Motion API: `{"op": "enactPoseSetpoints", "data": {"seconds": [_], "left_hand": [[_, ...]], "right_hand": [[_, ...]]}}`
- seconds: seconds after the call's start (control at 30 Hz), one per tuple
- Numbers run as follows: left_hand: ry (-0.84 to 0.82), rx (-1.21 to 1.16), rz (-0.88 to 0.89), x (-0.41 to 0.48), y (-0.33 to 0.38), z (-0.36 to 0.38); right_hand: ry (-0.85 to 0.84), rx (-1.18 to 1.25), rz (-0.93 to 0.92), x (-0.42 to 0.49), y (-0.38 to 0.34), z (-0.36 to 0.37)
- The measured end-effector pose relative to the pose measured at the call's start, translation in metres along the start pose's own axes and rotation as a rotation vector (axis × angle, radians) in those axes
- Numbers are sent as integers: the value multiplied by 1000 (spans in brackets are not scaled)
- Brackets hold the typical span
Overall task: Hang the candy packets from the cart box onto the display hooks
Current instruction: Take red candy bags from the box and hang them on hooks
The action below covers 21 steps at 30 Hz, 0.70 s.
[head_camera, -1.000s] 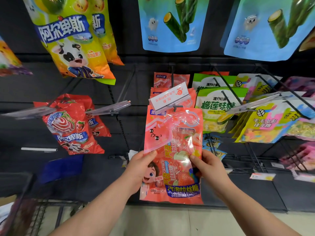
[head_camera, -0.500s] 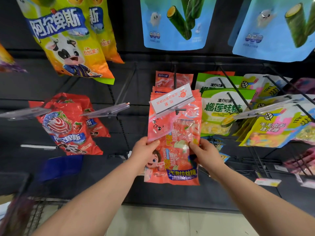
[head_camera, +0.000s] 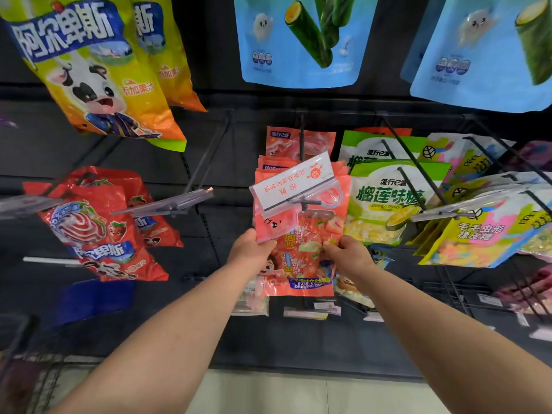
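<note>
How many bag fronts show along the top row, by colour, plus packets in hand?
Yellow cow bags: 2
Blue seaweed-roll bags: 2
Pink candy packet, gripped by left hand and right hand: 1
Total: 5

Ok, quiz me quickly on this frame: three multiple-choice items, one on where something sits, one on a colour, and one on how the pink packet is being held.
1. Where does the green durian packet hang relative to the pink packet?
A. To its left
B. To its right
C. Directly below it

2. What colour are the seaweed-roll pouches on the top row?
A. Blue
B. Red
C. White

3. How is the pink packet held?
A. It hangs free, untouched
B. By one hand only
C. By the left hand and the right hand together

Answers:
1 B, since the green durian packet hangs on the next hook to the right of the pink packet.
2 A, since their backgrounds are light blue.
3 C, since each hand pinches one side edge of the pink packet.
</note>
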State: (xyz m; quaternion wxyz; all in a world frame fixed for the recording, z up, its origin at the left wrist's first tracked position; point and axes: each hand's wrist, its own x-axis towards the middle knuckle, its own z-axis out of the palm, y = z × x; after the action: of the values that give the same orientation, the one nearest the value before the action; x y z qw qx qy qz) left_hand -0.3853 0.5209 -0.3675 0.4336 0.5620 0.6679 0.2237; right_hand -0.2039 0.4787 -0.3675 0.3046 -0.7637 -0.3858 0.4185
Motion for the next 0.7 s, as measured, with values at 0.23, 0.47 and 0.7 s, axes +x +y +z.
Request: {"op": "enactPoseSetpoints", "data": {"seconds": [0.23,0.47,0.7], "left_hand": [[55,116,-15,5,-4,-1],[84,668,167,-25,-15,-22],[20,985,223,-69,-16,-57]], "right_hand": [[37,-149,-8,-11,-8,-1],[105,-854,-375,-43,2,0],[-79,-1113,-569,-71,-22,20]]}}
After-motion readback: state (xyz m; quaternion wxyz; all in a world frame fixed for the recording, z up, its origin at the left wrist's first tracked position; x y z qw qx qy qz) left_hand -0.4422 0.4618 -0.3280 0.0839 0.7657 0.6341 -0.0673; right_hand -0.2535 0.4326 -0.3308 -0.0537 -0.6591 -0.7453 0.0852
